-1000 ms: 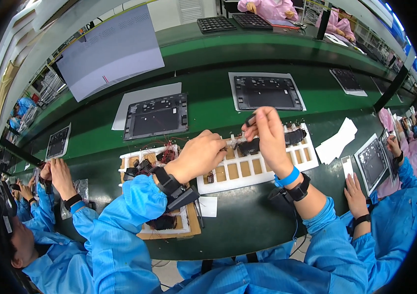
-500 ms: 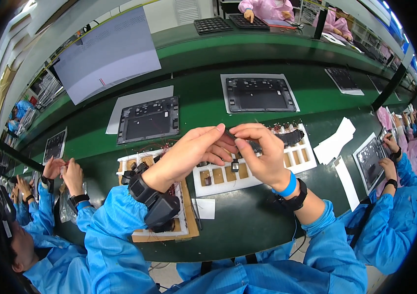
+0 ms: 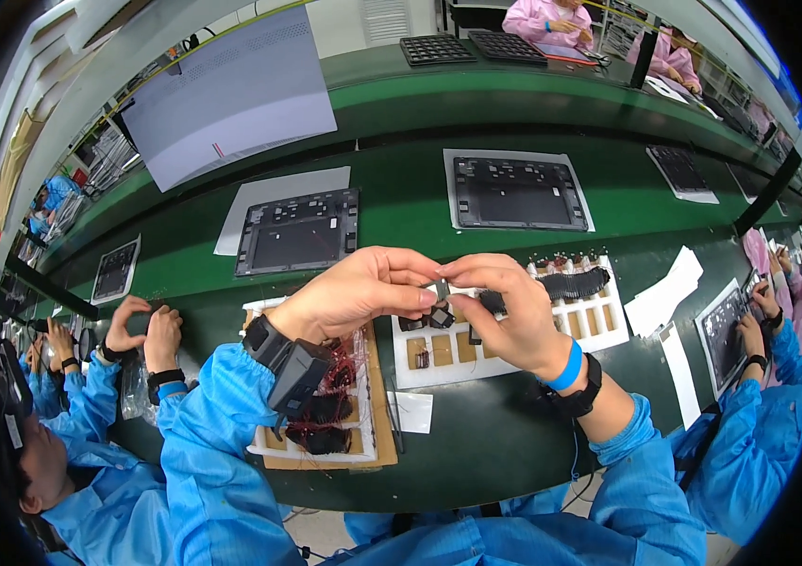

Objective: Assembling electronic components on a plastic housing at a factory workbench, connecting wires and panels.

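My left hand (image 3: 354,294) and my right hand (image 3: 511,307) meet over the table. Thumbs and fingers of both pinch one small dark grey block-like part (image 3: 441,289); fingertips partly cover it. Beneath and right of them lies a white foam tray (image 3: 448,374) with compartments. A row of black parts (image 3: 576,284) runs along its far side, and some small dark pieces (image 3: 439,317) sit under my fingers. By my left wrist, a second foam tray (image 3: 363,406) contains black parts with thin red wires (image 3: 340,370).
Two black tablet-like housings (image 3: 299,231) (image 3: 519,193) lie on white sheets beyond my hands. White paper strips (image 3: 665,292) are at the right. Tweezers-like tool (image 3: 393,415) and a white slip (image 3: 414,412) lie near me. Co-workers' hands (image 3: 144,335) (image 3: 755,321) work at both sides.
Both hands have turned and drawn together, fingertips now pinching the small part between them. The view has shifted, so the surroundings sit slightly further right and lower.
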A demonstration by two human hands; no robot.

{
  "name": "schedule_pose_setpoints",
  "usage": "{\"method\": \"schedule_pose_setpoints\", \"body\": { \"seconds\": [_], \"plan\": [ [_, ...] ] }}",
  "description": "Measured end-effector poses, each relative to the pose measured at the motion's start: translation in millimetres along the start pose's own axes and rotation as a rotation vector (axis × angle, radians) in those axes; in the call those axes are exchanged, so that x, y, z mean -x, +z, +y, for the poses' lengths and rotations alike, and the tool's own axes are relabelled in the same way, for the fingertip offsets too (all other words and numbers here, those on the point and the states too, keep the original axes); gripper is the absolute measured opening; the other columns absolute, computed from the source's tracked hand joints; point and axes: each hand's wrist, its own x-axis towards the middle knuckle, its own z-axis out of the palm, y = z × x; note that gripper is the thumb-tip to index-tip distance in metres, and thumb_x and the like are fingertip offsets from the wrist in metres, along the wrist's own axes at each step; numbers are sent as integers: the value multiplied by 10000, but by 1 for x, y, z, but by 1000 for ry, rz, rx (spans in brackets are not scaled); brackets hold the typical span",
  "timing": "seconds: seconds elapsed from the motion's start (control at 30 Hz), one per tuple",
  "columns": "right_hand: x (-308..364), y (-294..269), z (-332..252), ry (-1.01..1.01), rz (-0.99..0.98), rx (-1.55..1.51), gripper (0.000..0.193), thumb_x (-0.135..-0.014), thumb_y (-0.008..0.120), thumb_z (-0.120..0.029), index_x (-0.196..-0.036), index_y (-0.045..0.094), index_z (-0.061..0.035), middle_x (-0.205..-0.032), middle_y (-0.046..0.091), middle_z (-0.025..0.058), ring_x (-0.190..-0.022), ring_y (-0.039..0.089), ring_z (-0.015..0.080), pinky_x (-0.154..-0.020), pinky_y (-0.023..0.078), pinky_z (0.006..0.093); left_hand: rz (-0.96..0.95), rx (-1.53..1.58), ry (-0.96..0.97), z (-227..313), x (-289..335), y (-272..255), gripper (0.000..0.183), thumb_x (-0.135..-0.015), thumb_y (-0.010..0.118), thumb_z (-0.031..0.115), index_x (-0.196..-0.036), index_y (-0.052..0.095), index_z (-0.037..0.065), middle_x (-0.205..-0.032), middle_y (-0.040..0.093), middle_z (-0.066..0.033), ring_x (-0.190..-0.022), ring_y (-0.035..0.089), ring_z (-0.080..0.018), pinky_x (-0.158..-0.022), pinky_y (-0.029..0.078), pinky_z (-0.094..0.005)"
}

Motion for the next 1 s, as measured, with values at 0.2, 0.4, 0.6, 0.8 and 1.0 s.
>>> {"method": "schedule_pose_setpoints", "body": {
  "seconds": [0.2,0.4,0.6,0.8,1.0],
  "plan": [
    [11,-21,0,174,8,4,201,-812,761,4,-971,639,-5,-1089,679,152,-956,683,268,-799,561,340,553,-456,40,13,-25,-94,254,-923,716,93,-1138,692,-39,-1029,715,-78,-885,687,-134,-795,581,-237],
    [33,-53,3,191,-42,120,141,-830,716,39,-942,634,13,-1033,672,152,-849,674,209,-704,548,286,961,-1096,-3,-6,-71,-218,228,-824,757,131,-1008,756,-5,-832,748,-87,-787,728,-171,-690,601,-288],
    [36,-94,11,277,-55,174,143,-837,708,43,-946,619,19,-988,666,143,-818,653,178,-691,540,278,959,-688,-47,-31,-96,-231,172,-789,760,111,-910,763,-11,-765,736,-90,-618,705,-148,-575,584,-278],
    [19,-134,32,498,110,17,102,-942,651,-36,-999,576,4,-922,619,56,-810,587,95,-746,472,229,942,-736,-151,-25,-88,-224,190,-820,785,136,-909,740,-27,-739,701,-44,-575,631,-99,-506,523,-221],
    [32,-122,48,583,105,-27,101,-948,651,-46,-1005,585,5,-890,635,36,-777,598,80,-733,479,226,922,-603,-36,-33,-85,-233,194,-816,796,169,-863,744,-11,-734,714,-46,-585,642,-101,-515,509,-241]
  ]
}}
